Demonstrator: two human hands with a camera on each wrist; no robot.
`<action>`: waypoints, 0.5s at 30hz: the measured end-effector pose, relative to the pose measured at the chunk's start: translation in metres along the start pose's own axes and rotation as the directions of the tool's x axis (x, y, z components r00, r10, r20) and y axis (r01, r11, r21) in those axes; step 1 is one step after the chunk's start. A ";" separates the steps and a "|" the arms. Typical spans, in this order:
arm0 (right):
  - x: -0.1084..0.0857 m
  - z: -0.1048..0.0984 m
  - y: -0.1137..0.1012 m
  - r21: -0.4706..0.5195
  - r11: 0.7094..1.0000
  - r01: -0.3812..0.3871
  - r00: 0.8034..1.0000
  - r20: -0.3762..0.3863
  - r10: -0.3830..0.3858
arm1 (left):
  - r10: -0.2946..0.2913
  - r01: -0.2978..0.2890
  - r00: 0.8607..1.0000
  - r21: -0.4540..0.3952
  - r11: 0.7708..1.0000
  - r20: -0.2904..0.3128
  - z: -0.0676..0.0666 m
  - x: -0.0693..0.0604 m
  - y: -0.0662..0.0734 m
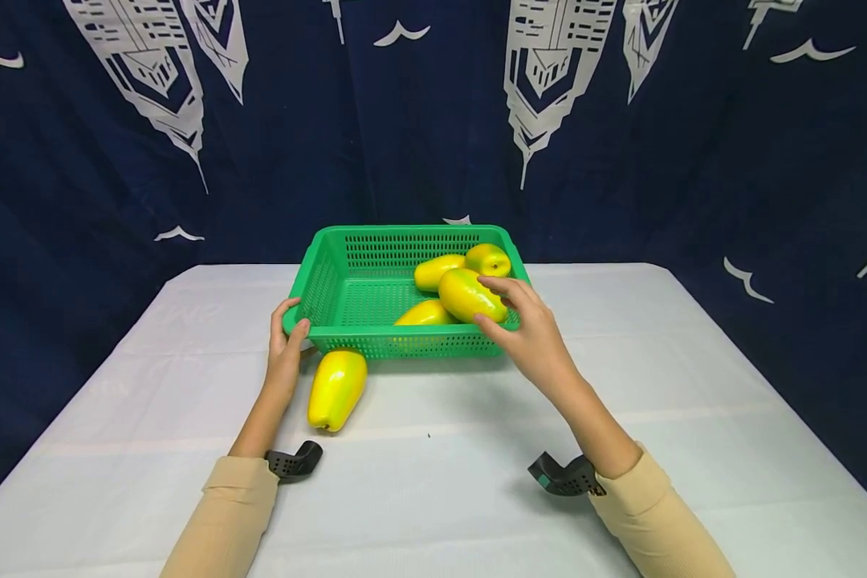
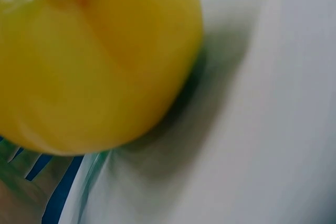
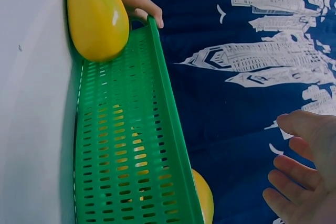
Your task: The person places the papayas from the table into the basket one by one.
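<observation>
A green plastic basket (image 1: 433, 331) with slotted walls stands toward the back of the table. At its near left corner my left hand (image 1: 283, 341) grips the rim. Several glossy yellow fruits that look like papayas lie in the right half of the basket, the topmost papaya (image 1: 468, 295) resting over the others. My right hand (image 1: 538, 333) hovers at the basket's right side beside that papaya, with thumb and fingers spread; in the right wrist view the hand (image 3: 307, 166) holds nothing. Another papaya (image 1: 338, 389) lies on the table against the basket's front wall, close to my left hand.
A white cloth covers the table (image 1: 433, 482). Behind it hangs a dark blue curtain (image 1: 368, 120) with white building prints. Black wrist mounts (image 1: 295, 461) sit on both forearms. In the left wrist view a near papaya (image 2: 100, 72) fills the upper left.
</observation>
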State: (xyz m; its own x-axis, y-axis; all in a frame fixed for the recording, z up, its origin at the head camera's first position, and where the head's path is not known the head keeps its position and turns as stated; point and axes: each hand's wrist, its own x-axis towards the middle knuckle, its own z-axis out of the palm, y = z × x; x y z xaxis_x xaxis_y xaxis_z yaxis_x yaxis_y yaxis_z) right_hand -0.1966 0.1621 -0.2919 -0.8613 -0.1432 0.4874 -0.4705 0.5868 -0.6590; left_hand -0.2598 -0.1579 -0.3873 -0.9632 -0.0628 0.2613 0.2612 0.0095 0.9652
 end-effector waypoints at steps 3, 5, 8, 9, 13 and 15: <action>-0.002 0.000 -0.004 -0.006 1.000 0.006 1.000 0.002 -0.006 | -0.001 0.001 1.000 0.002 1.000 -0.002 0.000 0.001 0.000; -0.003 0.000 -0.006 -0.006 1.000 0.007 1.000 0.007 -0.007 | -0.003 0.003 1.000 0.002 1.000 -0.004 0.000 0.001 0.000; -0.005 0.002 -0.008 -0.004 1.000 0.007 1.000 0.018 -0.007 | -0.005 0.005 1.000 0.003 1.000 -0.005 0.000 0.001 -0.001; -0.005 0.002 -0.009 -0.004 1.000 0.009 1.000 0.021 -0.009 | -0.006 0.006 1.000 0.004 1.000 -0.006 0.000 0.001 -0.001; -0.007 0.005 -0.011 -0.010 0.999 0.034 0.999 0.027 -0.034 | -0.003 0.003 1.000 0.005 1.000 -0.005 0.000 0.001 -0.002; -0.008 0.006 -0.012 -0.016 0.999 0.042 0.999 0.032 -0.041 | 0.000 0.000 1.000 0.004 1.000 -0.003 0.000 0.001 -0.001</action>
State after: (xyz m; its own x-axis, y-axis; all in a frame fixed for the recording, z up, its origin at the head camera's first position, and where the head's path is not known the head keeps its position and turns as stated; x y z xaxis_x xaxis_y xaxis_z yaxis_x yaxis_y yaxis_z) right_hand -0.1854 0.1514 -0.2909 -0.8468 -0.1927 0.4958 -0.5031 0.5931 -0.6287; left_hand -0.2608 -0.1580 -0.3884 -0.9631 -0.0654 0.2611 0.2608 0.0135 0.9653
